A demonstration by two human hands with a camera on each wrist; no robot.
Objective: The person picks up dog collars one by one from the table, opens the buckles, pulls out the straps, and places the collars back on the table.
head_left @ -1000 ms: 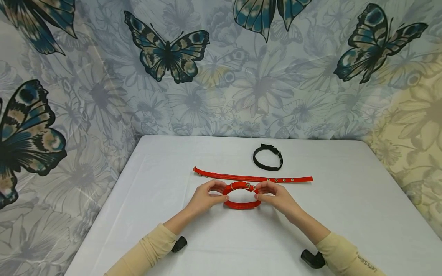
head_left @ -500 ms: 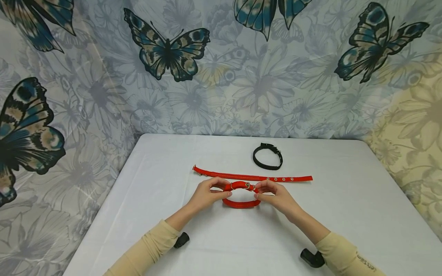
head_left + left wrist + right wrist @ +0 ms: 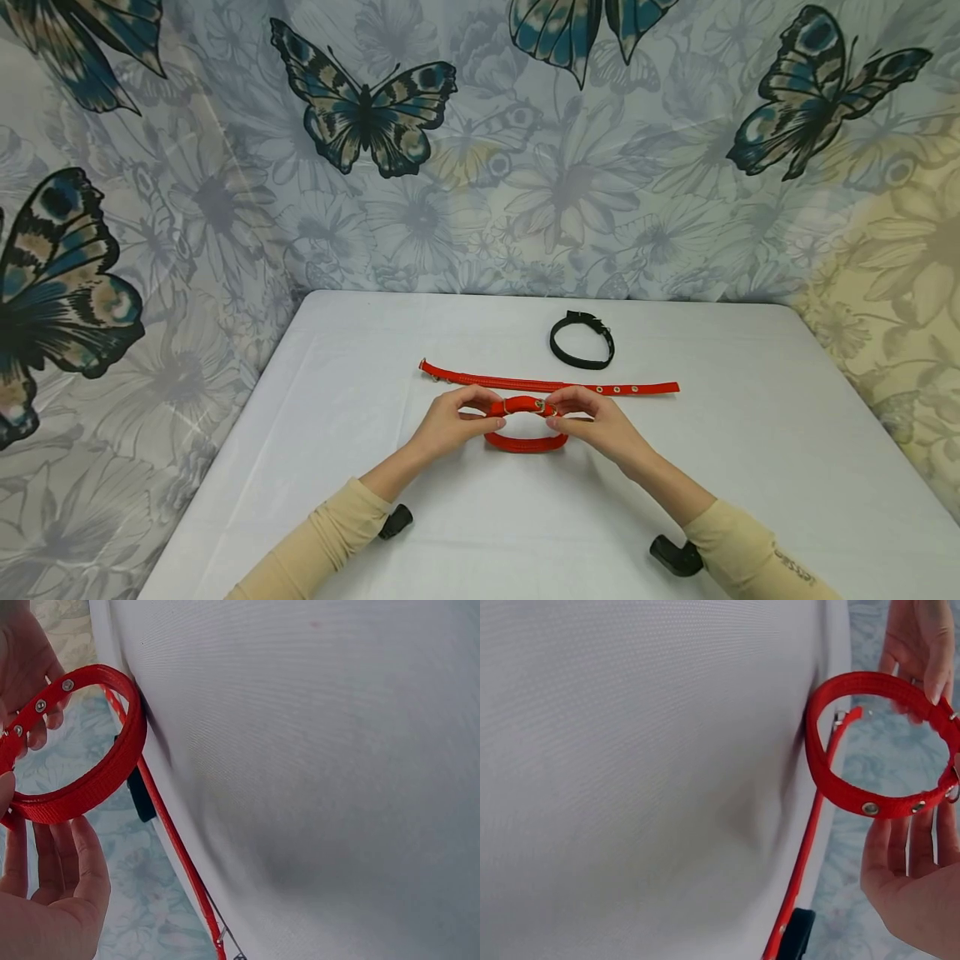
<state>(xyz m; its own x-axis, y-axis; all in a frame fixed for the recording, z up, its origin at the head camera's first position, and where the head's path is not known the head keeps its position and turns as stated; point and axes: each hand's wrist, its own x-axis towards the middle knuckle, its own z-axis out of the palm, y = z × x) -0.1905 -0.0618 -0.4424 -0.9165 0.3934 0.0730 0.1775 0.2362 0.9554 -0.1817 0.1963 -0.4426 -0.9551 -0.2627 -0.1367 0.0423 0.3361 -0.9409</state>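
Both hands hold a red collar (image 3: 527, 446) that is buckled into a loop, near the middle of the table. My left hand (image 3: 455, 421) pinches its left side between thumb and fingers. On the other side, close by the metal buckle, my right hand (image 3: 592, 421) pinches the band. Metal eyelets along the strap show in the left wrist view, where the collar (image 3: 90, 787) stands as a ring between the two hands. In the right wrist view the same collar (image 3: 847, 791) shows eyelets and a metal ring near the fingers.
Just behind the hands a second red collar (image 3: 517, 385) lies unbuckled and stretched out on the white table (image 3: 360, 333). Farther back rests a black collar (image 3: 581, 363) closed into a loop. Patterned butterfly fabric (image 3: 570, 200) hangs behind the table.
My left fingers have shifted slightly to the right along the collar, and my right fingers have crept left toward the buckle. The other two collars have not moved.
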